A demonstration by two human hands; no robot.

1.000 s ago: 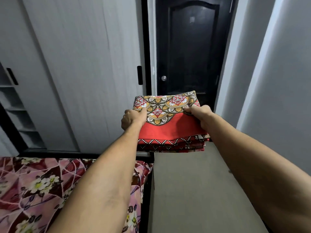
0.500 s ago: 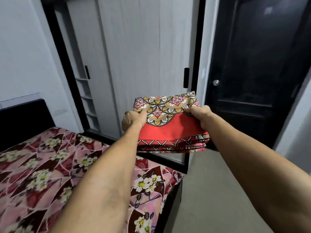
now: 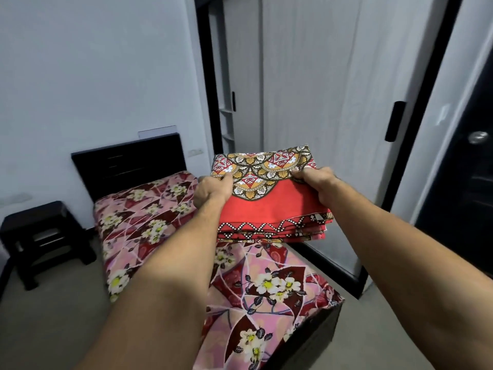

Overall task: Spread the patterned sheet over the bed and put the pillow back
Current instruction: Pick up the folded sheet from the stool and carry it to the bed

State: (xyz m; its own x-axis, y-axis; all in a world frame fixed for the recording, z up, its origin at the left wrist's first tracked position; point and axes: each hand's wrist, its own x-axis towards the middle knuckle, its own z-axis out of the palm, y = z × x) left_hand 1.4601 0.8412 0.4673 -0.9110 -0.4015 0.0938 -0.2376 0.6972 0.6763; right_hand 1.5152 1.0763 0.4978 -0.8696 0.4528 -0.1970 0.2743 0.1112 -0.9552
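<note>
A folded red patterned sheet (image 3: 269,206) with gold and white scallop motifs is held up in front of me, above the bed. My left hand (image 3: 212,192) grips its left edge and my right hand (image 3: 317,182) grips its right edge, thumbs on top. Below and to the left lies the bed (image 3: 149,217), covered in a pink and maroon floral cloth, with a black headboard (image 3: 128,164) against the white wall. No pillow is in view.
A black bedside table (image 3: 40,236) stands left of the bed. Grey sliding wardrobe doors (image 3: 320,102) run along the bed's right side, with open shelves (image 3: 226,121) at the far end. A dark door (image 3: 464,182) is at the right edge. Beige floor (image 3: 53,316) shows left of the bed.
The view has swung left from the dark door to the bed, bringing the headboard and bedside table into sight. Both hands keep the same grip on the folded sheet.
</note>
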